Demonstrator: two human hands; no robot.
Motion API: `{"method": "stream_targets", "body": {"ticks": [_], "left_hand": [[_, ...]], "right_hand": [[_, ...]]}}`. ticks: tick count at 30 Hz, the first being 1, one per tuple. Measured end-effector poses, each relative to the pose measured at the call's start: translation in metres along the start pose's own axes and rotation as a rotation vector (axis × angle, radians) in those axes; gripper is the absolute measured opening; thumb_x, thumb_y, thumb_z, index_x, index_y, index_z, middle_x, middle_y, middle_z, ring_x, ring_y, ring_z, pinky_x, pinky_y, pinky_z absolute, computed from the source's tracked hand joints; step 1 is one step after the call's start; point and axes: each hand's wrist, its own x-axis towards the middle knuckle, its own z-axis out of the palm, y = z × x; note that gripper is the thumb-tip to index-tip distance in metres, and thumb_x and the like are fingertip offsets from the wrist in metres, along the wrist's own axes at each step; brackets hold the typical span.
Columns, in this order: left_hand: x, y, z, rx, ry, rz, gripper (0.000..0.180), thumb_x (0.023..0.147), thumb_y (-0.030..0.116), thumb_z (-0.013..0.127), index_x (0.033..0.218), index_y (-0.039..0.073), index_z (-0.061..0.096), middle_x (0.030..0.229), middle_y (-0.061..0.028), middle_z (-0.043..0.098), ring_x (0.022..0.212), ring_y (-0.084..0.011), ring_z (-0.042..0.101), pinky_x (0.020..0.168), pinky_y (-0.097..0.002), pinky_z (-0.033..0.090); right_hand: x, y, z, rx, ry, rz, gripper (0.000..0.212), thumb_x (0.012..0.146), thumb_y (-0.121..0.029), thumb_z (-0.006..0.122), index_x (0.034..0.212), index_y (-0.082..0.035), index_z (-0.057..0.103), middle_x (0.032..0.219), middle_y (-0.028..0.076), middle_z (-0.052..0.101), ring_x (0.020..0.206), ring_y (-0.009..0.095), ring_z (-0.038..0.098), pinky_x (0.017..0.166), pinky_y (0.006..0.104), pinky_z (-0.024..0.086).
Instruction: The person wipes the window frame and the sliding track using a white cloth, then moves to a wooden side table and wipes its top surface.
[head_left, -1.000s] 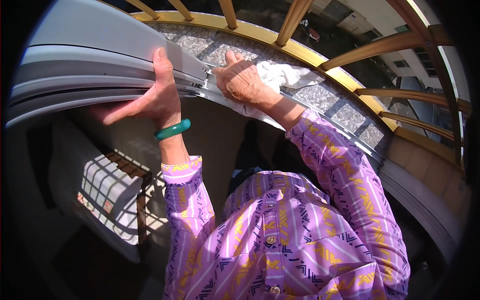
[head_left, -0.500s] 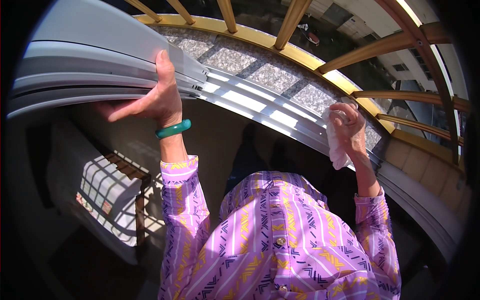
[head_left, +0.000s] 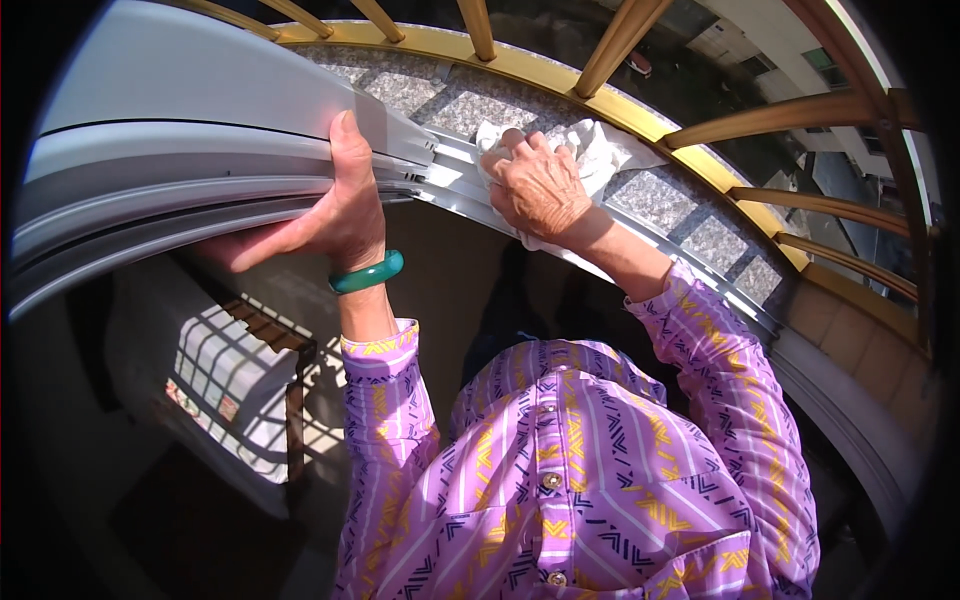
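Two hands, one window track point(head_left: 463, 184)
Closed in our right hand point(head_left: 543, 190), the white cloth point(head_left: 597, 160) lies across the track at the inner edge of the granite sill point(head_left: 650, 195); we should press evenly. Our left hand point(head_left: 348, 212), spread wide, braces the sash point(head_left: 230, 90) blocking the track's left end. Yellow railing point(head_left: 610, 105) bounds the sill's outer edge.

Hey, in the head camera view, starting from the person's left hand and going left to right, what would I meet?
Left hand against a grey panel → right hand on a white cloth → purple patterned right sleeve → tan tiled strip.
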Motion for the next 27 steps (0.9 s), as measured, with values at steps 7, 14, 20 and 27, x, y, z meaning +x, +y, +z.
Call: {"method": "stream_targets", "body": {"ticks": [7, 14, 20, 27], "left_hand": [[-0.005, -0.003, -0.018, 0.137, -0.075, 0.007, 0.131, 0.065, 0.016, 0.08, 0.139, 0.016, -0.029, 0.142, -0.0226, 0.012, 0.12, -0.0363, 0.035, 0.095, -0.0515, 0.042], [0.006, 0.012, -0.013, -0.101, -0.077, -0.184, 0.121, 0.066, 0.012, 0.079, 0.139, 0.009, -0.018, 0.136, -0.0249, 0.02, 0.116, -0.0348, 0.038, 0.096, -0.0486, 0.044], [-0.006, -0.008, -0.009, 0.194, -0.118, 0.107, 0.131, 0.066, 0.013, 0.079, 0.137, 0.015, -0.03, 0.136, -0.0248, 0.02, 0.113, -0.036, 0.04, 0.095, -0.0488, 0.045], [0.002, -0.004, -0.012, 0.1, -0.067, -0.001, 0.124, 0.063, 0.018, 0.081, 0.139, 0.007, -0.017, 0.134, -0.0248, 0.021, 0.113, -0.0361, 0.038, 0.093, -0.049, 0.045]], "right_hand": [[-0.057, 0.033, -0.047, 0.244, -0.221, 0.158, 0.018, 0.067, -0.012, 0.061, 0.084, -0.006, 0.066, 0.082, 0.014, 0.053, 0.076, 0.032, 0.057, 0.066, 0.0425, 0.048], [0.015, -0.061, -0.001, 0.242, 0.016, -0.113, 0.033, 0.079, -0.029, 0.063, 0.103, -0.007, 0.056, 0.094, 0.013, 0.054, 0.091, 0.031, 0.056, 0.068, 0.0416, 0.047], [-0.07, 0.001, -0.006, 0.26, -0.043, 0.116, 0.036, 0.083, -0.033, 0.06, 0.112, -0.013, 0.057, 0.098, 0.009, 0.057, 0.083, 0.029, 0.061, 0.067, 0.0385, 0.049], [-0.276, 0.102, -0.058, 0.228, 0.233, 0.699, 0.026, 0.079, -0.027, 0.059, 0.087, -0.003, 0.065, 0.079, 0.012, 0.061, 0.073, 0.029, 0.062, 0.067, 0.0364, 0.048]]}}
